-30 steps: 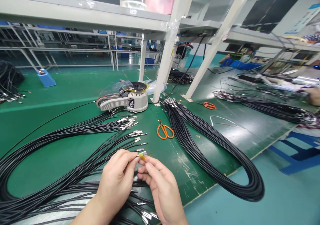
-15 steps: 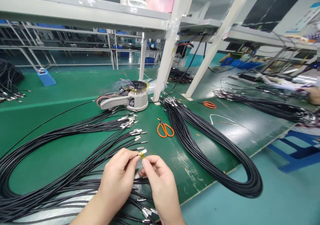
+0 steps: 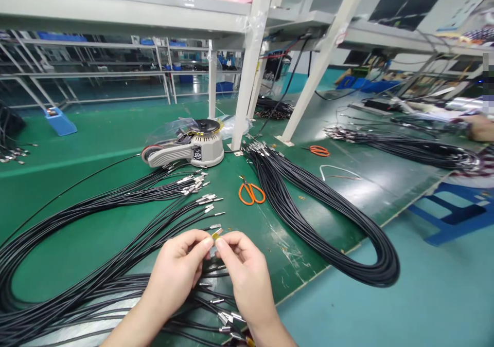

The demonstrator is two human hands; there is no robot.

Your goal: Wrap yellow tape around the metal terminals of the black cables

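Note:
My left hand (image 3: pixel 175 272) is closed, thumb and fingertips pinching a cable connector whose silvery tip (image 3: pixel 219 231) shows just beyond the fingers. A small piece of yellow tape (image 3: pixel 215 237) lies on that connector. From the other side my right hand (image 3: pixel 249 272) pinches the tape, its thumb almost touching my left thumb. The cable behind the connector is hidden by my hands. Underneath and to the left, a large bundle of black cables (image 3: pixel 77 211) with metal ends curves across the green bench. Orange-handled scissors (image 3: pixel 251 194) lie just beyond my hands.
A grey tape dispenser (image 3: pixel 208 149) stands behind the cables, near a white post (image 3: pixel 250 69). Another looped black cable bundle (image 3: pixel 328 218) lies to the right, beside a second orange scissors (image 3: pixel 319 150). A person's hand (image 3: pixel 482 127) is at the far right, above a blue stool (image 3: pixel 455 208).
My right thumb and fingers have closed in against the left fingertips, over the yellow tape. The connector tip shows less than before. The view has shifted slightly.

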